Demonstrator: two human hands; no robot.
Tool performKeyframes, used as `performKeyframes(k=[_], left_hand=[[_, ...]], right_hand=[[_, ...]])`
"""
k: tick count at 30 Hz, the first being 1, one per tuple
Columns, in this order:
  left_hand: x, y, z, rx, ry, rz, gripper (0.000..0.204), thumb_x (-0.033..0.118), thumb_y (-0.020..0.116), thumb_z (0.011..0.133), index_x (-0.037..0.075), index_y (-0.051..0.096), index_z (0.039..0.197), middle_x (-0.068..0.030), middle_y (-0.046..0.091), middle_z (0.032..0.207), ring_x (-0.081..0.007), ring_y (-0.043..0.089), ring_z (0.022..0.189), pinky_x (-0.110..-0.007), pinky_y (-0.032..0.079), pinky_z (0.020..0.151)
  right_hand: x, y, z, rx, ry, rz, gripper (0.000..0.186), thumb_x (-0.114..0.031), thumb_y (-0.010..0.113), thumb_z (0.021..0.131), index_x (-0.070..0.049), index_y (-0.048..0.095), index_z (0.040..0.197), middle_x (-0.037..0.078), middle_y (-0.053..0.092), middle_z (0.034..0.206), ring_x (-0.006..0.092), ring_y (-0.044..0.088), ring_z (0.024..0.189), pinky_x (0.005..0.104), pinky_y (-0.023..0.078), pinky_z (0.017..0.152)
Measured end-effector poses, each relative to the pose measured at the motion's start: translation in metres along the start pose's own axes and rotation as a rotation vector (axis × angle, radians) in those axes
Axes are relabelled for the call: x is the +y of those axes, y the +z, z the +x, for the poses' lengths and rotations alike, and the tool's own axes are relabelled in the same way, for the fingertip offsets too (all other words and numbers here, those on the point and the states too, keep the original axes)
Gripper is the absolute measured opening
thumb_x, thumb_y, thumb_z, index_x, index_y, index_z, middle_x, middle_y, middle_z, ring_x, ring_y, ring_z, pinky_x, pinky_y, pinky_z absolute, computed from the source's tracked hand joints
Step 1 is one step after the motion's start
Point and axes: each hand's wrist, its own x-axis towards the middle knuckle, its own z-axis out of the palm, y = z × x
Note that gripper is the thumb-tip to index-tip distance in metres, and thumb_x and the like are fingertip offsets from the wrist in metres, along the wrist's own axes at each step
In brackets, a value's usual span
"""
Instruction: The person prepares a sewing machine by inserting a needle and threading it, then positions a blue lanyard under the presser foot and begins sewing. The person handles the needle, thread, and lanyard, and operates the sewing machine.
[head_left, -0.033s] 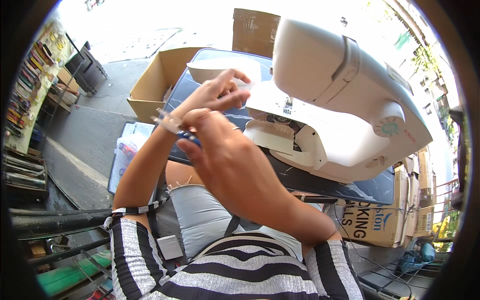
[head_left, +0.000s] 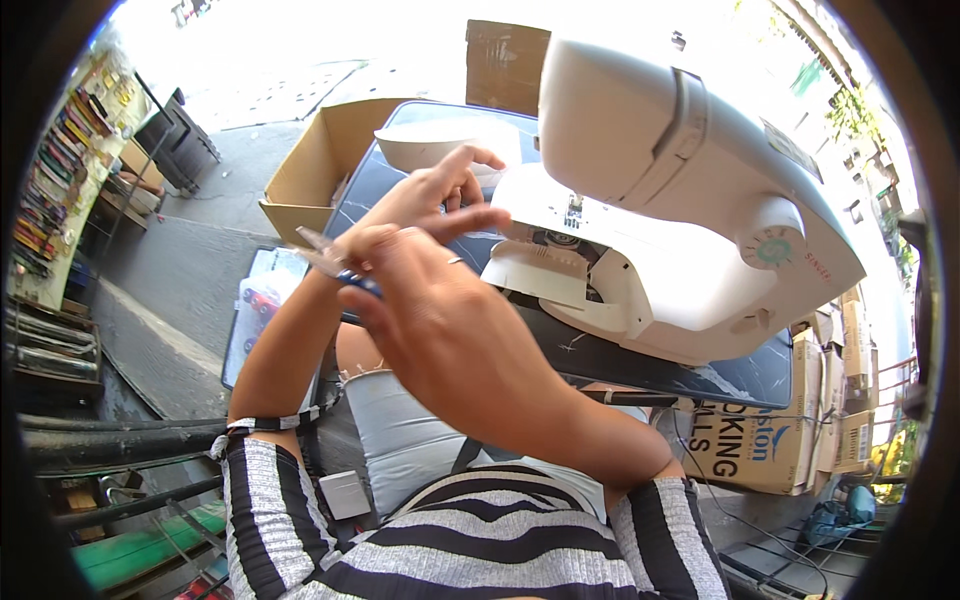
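Blue-handled snips [head_left: 345, 272] are pinched in the right hand [head_left: 445, 315], off to the left of the sewing machine [head_left: 630, 130]. Nearer that machine, the left hand [head_left: 430, 195] just spread a bit wider, so I'd say only the right one's gripping anything.

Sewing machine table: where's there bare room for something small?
The dark table shows a bare strip between the sewing machine and the near edge, toward the right corner. The left side is crowded by the left hand, the right hand holding a blue-handled tool, and a white curved piece.
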Motion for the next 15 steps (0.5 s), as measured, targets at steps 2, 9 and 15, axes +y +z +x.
performKeyframes(k=[2, 9, 15], left_hand=[[0.009, 0.015, -0.003, 0.053, 0.097, 0.312, 0.089, 0.06, 0.079, 0.078, 0.009, 0.045, 0.143, -0.0039, 0.057, 0.08, -0.013, 0.053, 0.076, -0.027, 0.043, 0.067], [0.016, 0.037, 0.014, 0.22, 0.069, 0.772, 0.091, 0.051, 0.089, 0.067, 0.004, 0.052, 0.136, -0.0071, 0.053, 0.069, -0.0228, 0.059, 0.065, -0.038, 0.044, 0.061], [0.028, 0.01, 0.017, 0.035, -0.035, 0.563, 0.045, 0.036, 0.085, 0.077, 0.006, 0.065, 0.103, -0.0003, 0.045, 0.061, -0.0124, 0.046, 0.057, -0.031, 0.036, 0.055]], right_hand=[[-0.005, 0.006, -0.004, 0.006, -0.014, 0.07, 0.026, -0.014, 0.059, 0.098, 0.004, 0.049, 0.114, 0.023, 0.059, 0.096, 0.0416, 0.062, 0.084, 0.0457, 0.052, 0.073], [-0.017, -0.018, -0.046, -0.166, 0.032, 0.049, 0.028, -0.015, 0.061, 0.094, 0.004, 0.052, 0.113, 0.014, 0.055, 0.089, 0.0276, 0.062, 0.083, 0.0355, 0.052, 0.069], [-0.003, -0.07, -0.105, -0.203, 0.195, -0.039, 0.026, -0.018, 0.062, 0.096, -0.002, 0.053, 0.113, 0.015, 0.057, 0.09, 0.0322, 0.062, 0.08, 0.0396, 0.052, 0.069]])
